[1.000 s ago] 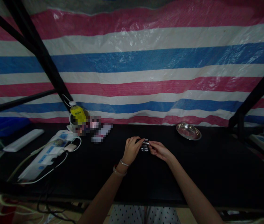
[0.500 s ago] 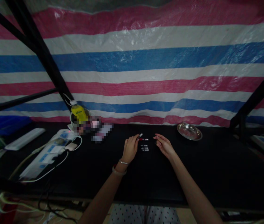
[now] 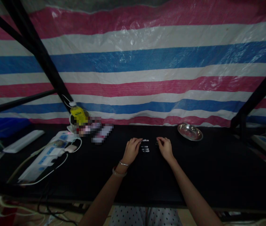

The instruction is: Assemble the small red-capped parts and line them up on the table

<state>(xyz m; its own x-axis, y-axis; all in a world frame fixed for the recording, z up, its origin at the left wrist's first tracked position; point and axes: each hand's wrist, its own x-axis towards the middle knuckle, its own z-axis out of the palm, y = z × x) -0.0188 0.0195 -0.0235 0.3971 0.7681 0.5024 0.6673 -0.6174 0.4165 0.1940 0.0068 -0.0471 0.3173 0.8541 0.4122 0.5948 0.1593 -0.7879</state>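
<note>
My left hand [image 3: 131,150] is closed over the black table, its fingertips pinching a small, slim, shiny silver piece [image 3: 145,140] that points to the right. Just below it, several similar silver pieces [image 3: 145,150] lie in a short stack of rows on the table. They are too small to name. Across a narrow gap, my right hand [image 3: 165,149] has its thumb and forefinger drawn together. A dark spot shows beside those fingers, but whether they hold anything cannot be made out.
A round metal dish [image 3: 190,131] sits at the back right. On the left lie a white power strip [image 3: 45,157] with plugs and cables, a yellow bottle [image 3: 78,115] and blurred packets [image 3: 102,134]. Black frame posts [image 3: 45,69] and a striped sheet [image 3: 147,72] stand behind.
The tilted silver piece in my left fingertips now lies level, and the red bit beneath it no longer shows. My right hand has turned, and its extended fingers have curled into a pinch.
</note>
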